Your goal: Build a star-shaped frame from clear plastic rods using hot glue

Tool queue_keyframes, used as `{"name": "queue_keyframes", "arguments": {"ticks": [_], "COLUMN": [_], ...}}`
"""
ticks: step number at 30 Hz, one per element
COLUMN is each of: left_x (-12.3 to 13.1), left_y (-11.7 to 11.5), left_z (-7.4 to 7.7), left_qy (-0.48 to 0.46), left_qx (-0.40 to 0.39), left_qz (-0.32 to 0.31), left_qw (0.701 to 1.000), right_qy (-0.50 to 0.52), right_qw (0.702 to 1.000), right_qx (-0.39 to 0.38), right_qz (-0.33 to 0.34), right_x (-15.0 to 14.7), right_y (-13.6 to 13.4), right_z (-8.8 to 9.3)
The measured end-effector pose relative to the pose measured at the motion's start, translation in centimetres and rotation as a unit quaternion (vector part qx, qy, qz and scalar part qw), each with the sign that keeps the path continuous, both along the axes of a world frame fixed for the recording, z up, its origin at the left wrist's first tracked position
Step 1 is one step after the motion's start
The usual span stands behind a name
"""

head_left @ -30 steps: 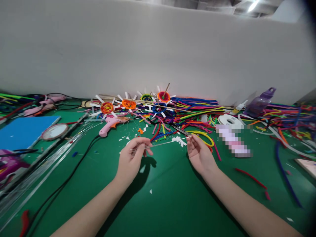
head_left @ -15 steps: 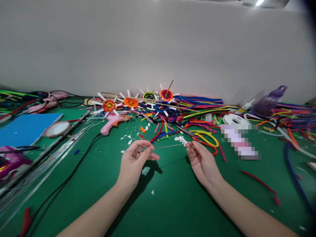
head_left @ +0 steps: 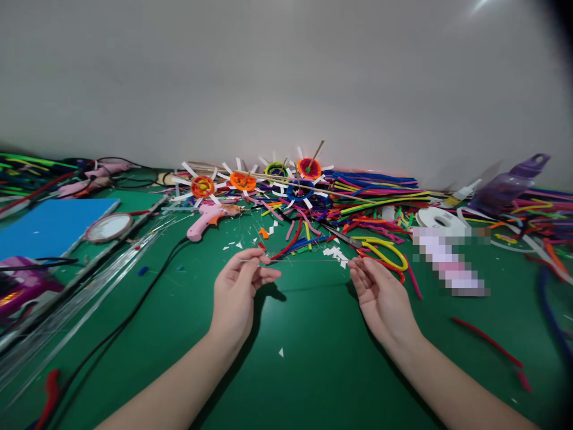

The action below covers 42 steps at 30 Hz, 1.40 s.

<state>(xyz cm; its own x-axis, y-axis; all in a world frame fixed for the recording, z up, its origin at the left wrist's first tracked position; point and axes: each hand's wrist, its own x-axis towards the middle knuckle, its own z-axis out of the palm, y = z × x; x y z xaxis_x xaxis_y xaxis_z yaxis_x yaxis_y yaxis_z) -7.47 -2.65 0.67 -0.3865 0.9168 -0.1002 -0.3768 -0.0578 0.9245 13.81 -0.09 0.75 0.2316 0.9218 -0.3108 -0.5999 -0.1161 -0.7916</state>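
Note:
A thin, pale thread (head_left: 308, 261) runs nearly level between my two hands, above the green tabletop. My left hand (head_left: 235, 292) pinches one end between thumb and forefinger, its other fingers loosely curled. At the opposite end, the fingertips of my right hand (head_left: 385, 298) are closed on the thread. Scissors (head_left: 380, 254) with yellow and red handles lie just behind my right hand. White paper scraps (head_left: 335, 253) are scattered between the hands, farther back. Beyond my left hand rests a pink glue gun (head_left: 206, 221) with a black cord.
Several round, colourful pieces with white paper strips (head_left: 243, 181) stand before a pile of pipe cleaners (head_left: 376, 185). To the right are a white ribbon roll (head_left: 439, 221) and a purple bottle (head_left: 505, 185). A blue board (head_left: 54, 227) and a tape roll (head_left: 108, 227) lie left.
My hands have drawn farther apart, and a longer stretch of thread shows between them, now closer to level. The whole view has shifted slightly.

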Motion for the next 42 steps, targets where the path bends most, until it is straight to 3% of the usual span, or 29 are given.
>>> {"name": "queue_keyframes", "arguments": {"ticks": [11,21,42], "left_x": [-0.36,0.08,-0.13], "left_y": [0.44,0.19,0.71], "left_z": [0.14,0.29,-0.11], "left_qy": [0.014,-0.018,-0.041], "left_qx": [0.005,-0.019,-0.027], "left_qz": [0.080,0.042,0.077], "left_qw": [0.997,0.999,0.996], "right_qy": [0.000,-0.004,0.009], "right_qw": [0.999,1.000,1.000], "right_qx": [0.002,0.016,0.022], "right_qz": [-0.035,-0.025,-0.005], "right_x": [0.11,0.23,0.41], "right_y": [0.44,0.50,0.19], "right_z": [0.28,-0.13,0.30]}}
